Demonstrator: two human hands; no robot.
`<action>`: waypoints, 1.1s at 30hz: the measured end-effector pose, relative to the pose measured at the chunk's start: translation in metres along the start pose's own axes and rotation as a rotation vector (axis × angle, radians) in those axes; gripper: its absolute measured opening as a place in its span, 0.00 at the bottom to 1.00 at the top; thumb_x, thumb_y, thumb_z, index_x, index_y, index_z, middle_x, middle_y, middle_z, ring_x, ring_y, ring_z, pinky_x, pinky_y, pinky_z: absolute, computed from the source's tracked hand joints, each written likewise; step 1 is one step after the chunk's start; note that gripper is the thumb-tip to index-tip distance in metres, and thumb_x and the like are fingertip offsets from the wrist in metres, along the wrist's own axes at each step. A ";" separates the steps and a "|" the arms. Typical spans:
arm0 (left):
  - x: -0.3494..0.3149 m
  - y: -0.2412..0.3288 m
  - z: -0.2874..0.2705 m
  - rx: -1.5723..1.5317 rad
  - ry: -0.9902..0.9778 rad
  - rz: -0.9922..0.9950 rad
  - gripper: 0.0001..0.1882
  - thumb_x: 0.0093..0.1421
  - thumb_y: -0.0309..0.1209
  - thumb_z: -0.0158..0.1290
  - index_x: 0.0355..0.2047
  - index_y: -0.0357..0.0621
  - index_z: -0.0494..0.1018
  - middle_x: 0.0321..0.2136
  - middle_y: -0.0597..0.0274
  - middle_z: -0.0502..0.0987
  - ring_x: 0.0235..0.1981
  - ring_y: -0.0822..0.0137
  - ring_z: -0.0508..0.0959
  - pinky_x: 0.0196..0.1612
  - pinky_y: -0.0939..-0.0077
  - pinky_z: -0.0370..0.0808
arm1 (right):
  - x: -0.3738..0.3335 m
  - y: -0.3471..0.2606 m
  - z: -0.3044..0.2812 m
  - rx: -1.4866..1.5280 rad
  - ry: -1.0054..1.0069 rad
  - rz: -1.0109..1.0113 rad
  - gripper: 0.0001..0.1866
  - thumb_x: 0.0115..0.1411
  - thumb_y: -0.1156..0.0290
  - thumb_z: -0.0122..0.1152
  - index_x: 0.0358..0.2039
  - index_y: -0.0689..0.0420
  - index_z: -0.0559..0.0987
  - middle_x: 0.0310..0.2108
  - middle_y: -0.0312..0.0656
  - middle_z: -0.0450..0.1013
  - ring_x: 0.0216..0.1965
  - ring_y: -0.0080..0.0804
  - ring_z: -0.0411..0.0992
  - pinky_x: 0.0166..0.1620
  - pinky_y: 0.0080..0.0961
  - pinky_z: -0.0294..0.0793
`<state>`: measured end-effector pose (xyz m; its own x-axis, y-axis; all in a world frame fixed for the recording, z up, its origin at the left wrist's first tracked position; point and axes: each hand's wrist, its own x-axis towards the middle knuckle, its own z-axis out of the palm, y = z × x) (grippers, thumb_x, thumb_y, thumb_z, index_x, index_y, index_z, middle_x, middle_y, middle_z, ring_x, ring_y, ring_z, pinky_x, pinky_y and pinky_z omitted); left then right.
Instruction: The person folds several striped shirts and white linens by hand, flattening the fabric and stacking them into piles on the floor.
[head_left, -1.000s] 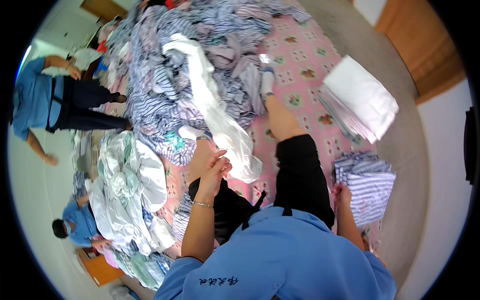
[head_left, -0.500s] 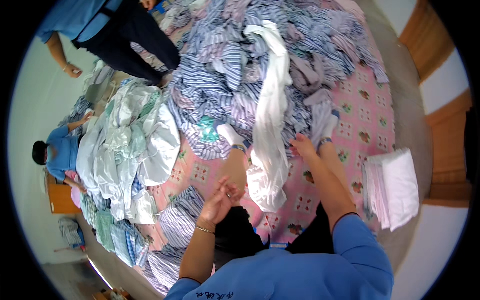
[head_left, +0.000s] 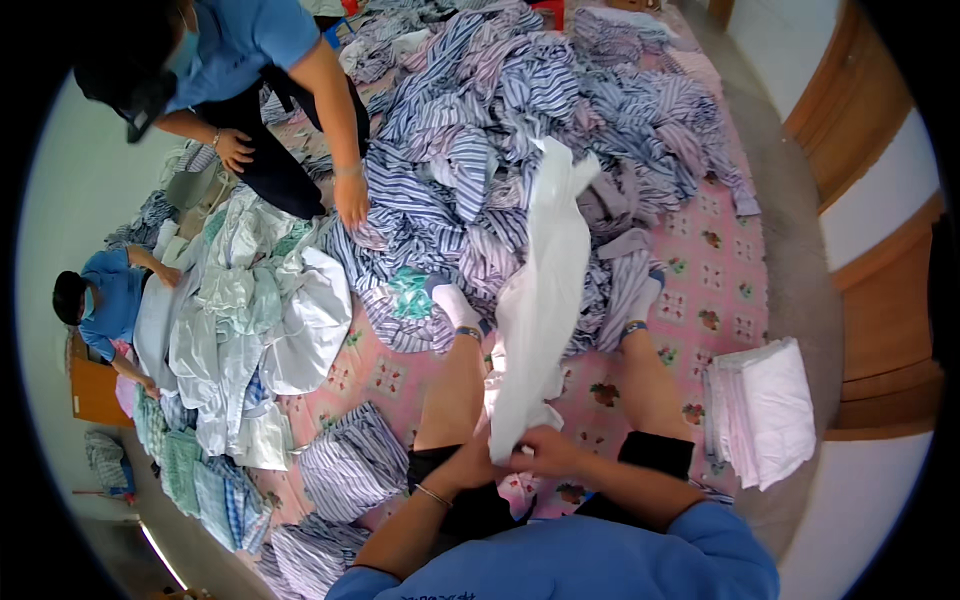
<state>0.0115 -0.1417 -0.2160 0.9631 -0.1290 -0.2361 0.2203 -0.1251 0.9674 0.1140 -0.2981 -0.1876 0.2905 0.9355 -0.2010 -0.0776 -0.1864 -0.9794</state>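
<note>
A long white cloth (head_left: 545, 280) stretches from the striped pile toward me, its near end raised between my legs. At its near edge, my right hand (head_left: 552, 452) is closed with the fingers pinching the fabric. My left hand (head_left: 472, 464) is against the same edge, close to the right one; its fingers are partly hidden but appear closed on the cloth. Beyond my feet lies a large heap of crumpled blue-and-white striped clothes (head_left: 470, 160), with some pinkish pieces. The far end of the white cloth lies over this heap.
Pink patterned sheeting (head_left: 690, 300) covers the floor. Folded white and pink linen (head_left: 770, 410) is stacked at right, folded striped clothes (head_left: 352, 460) at left. White and green fabrics (head_left: 235, 330) lie farther left, near a seated person (head_left: 110, 295). Another person (head_left: 250, 60) bends over the heap.
My hands have come together and taken hold of the white cloth's near end, lifting it. The person at upper left has bent down and put a hand to the striped heap.
</note>
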 end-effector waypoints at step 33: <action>-0.086 0.302 -0.101 1.009 1.276 0.543 0.19 0.46 0.19 0.52 0.40 0.45 0.67 0.35 0.55 0.70 0.37 0.54 0.73 0.38 0.66 0.71 | -0.239 -0.297 -0.096 -1.083 1.461 -0.458 0.16 0.51 0.68 0.63 0.41 0.57 0.77 0.29 0.39 0.75 0.31 0.22 0.70 0.36 0.20 0.68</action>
<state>0.0108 -0.0694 0.1059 0.5030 0.3804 0.7761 0.1568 -0.9232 0.3509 0.1593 -0.4951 0.1492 0.6362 0.1093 0.7638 0.6212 -0.6597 -0.4230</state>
